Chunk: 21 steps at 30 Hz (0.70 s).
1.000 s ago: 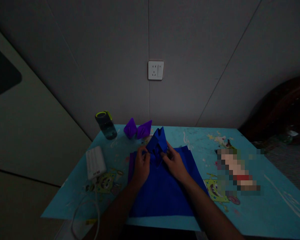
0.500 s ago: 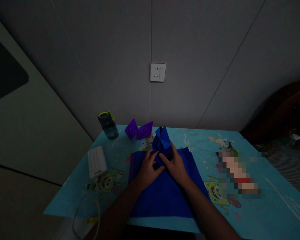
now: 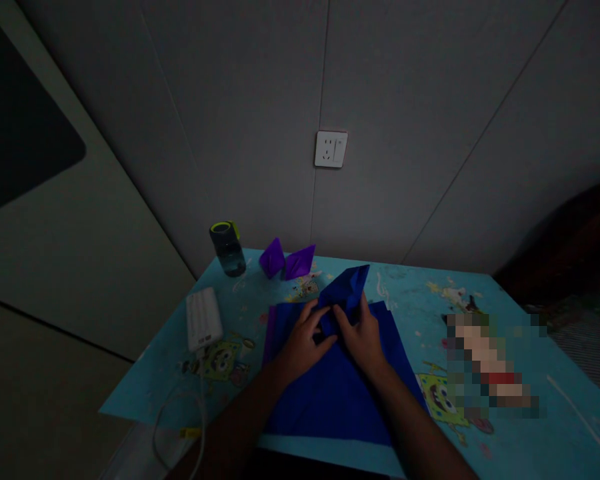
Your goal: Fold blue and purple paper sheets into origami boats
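Note:
A folded blue paper piece (image 3: pixel 347 292) is gripped by both hands above a stack of blue paper sheets (image 3: pixel 335 387) on the cartoon-printed table cover (image 3: pixel 410 300). My left hand (image 3: pixel 304 341) pinches its lower left side with fingers closed. The lower right side is pinched by my right hand (image 3: pixel 363 333). Its tip leans to the right. Two folded purple paper figures (image 3: pixel 286 261) stand near the table's far edge.
A dark water bottle with a yellow-green lid (image 3: pixel 227 249) stands at the far left corner. A white power bank (image 3: pixel 203 318) with a cable (image 3: pixel 180 427) lies on the left. A wall socket (image 3: pixel 331 149) is above. A blurred-out item (image 3: pixel 487 363) lies at right.
The folded blue piece has tipped from upright to leaning right and flatter. Both hands stayed on it, fingers closing in. The camera shifted slightly left.

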Each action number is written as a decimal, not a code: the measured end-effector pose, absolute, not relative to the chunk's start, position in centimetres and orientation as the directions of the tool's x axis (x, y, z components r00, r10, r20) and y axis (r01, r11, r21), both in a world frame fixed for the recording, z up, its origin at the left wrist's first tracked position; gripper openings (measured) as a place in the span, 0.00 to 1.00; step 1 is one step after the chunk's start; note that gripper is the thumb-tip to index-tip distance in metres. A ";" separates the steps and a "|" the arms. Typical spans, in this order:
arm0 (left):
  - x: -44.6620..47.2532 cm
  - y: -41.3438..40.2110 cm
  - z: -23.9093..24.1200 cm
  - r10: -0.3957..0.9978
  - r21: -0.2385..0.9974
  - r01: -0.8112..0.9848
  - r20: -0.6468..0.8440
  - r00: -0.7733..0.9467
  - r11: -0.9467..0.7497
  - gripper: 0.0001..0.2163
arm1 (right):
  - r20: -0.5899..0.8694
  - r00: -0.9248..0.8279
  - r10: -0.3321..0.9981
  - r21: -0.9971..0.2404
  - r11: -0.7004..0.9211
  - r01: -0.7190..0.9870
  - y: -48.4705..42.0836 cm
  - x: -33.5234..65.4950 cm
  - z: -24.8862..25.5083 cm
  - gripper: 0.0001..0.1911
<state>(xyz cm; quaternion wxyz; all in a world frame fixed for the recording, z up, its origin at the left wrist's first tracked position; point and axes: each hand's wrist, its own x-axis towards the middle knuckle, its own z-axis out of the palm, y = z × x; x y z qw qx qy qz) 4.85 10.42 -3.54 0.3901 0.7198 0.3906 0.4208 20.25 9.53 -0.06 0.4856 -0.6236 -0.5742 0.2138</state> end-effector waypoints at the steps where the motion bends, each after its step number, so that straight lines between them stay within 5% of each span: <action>1: 4.8 10.4 -3.3 0.902 0.905 0.214 0.293 0.316 -0.369 0.24 | 0.286 0.251 0.925 -0.861 0.132 0.492 9.5 20.2 0.0 0.37; 9: 4.8 10.5 -1.9 0.951 0.966 0.101 0.210 0.229 -0.237 0.16 | 0.281 0.277 0.919 -0.879 0.130 0.458 9.6 20.1 -0.3 0.31; 21: 4.9 11.0 -2.1 0.914 0.873 0.271 0.397 0.088 -0.405 0.04 | 0.280 0.286 0.916 -0.838 0.089 0.538 9.6 20.2 -0.3 0.30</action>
